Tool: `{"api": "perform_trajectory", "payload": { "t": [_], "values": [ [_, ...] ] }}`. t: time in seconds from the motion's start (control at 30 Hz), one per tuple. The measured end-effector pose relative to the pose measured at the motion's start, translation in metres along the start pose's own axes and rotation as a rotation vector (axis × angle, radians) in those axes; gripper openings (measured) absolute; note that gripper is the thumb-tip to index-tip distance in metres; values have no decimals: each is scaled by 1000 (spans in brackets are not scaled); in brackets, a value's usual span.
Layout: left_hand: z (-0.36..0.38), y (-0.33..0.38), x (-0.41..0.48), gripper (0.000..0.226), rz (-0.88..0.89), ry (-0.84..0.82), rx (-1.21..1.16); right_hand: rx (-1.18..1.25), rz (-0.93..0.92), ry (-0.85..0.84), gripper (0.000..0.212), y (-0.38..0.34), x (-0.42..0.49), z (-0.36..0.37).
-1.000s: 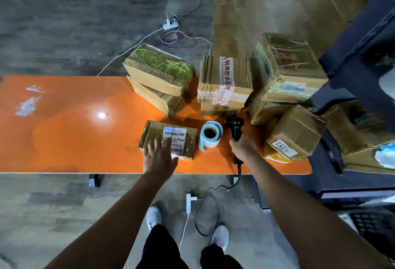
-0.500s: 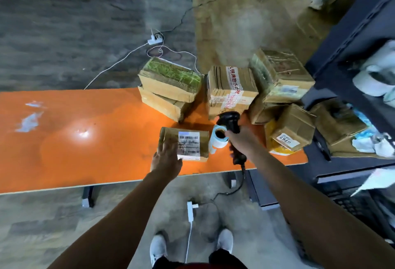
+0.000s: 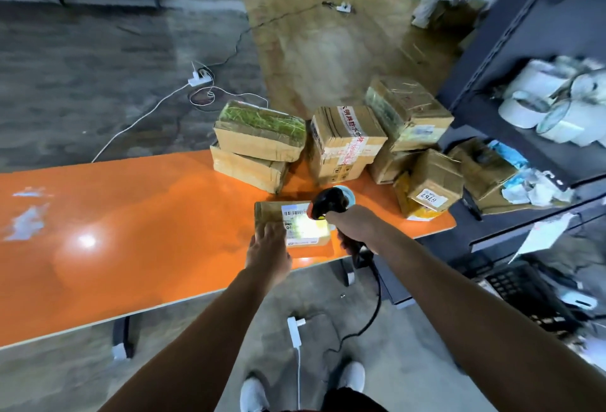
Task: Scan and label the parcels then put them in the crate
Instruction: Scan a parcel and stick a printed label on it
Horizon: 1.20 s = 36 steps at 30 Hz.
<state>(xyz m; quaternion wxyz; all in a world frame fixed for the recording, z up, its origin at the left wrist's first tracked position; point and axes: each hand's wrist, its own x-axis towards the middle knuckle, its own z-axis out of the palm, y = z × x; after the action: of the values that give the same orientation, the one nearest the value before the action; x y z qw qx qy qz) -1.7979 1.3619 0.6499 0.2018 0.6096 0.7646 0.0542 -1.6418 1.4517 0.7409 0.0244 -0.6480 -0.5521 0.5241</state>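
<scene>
Right hand (image 3: 355, 226) aims scanner (image 3: 328, 203) at flat parcel (image 3: 268, 212); left hand (image 3: 269, 247) seemingly presses it.

The left hand (image 3: 267, 252) and right hand (image 3: 352, 228) are bare, and so are both forearms as far as they show. Lower down are two white shoes (image 3: 352, 377), rounded at the toe, and a black trouser leg (image 3: 351, 402) above one.

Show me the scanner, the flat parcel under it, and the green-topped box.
scanner (image 3: 328, 203), head view, on its black head.
flat parcel (image 3: 267, 215), head view, on its bare brown top.
green-topped box (image 3: 262, 121), head view, on its green top face.
</scene>
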Motion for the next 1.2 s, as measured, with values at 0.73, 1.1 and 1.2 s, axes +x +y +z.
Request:
{"api": "perform_trajectory", "payload": {
  "t": [0.73, 1.1, 1.2],
  "values": [
    [5, 25, 24, 56, -10, 7, 69, 96, -21, -18, 17, 15, 13, -40],
    [16, 80, 51, 51, -131, 15, 118, -33, -61, 125, 10, 71, 111, -90],
    [18, 89, 56, 48, -180, 27, 120, -108, -63, 87, 15, 78, 129, -92]
  ]
}}
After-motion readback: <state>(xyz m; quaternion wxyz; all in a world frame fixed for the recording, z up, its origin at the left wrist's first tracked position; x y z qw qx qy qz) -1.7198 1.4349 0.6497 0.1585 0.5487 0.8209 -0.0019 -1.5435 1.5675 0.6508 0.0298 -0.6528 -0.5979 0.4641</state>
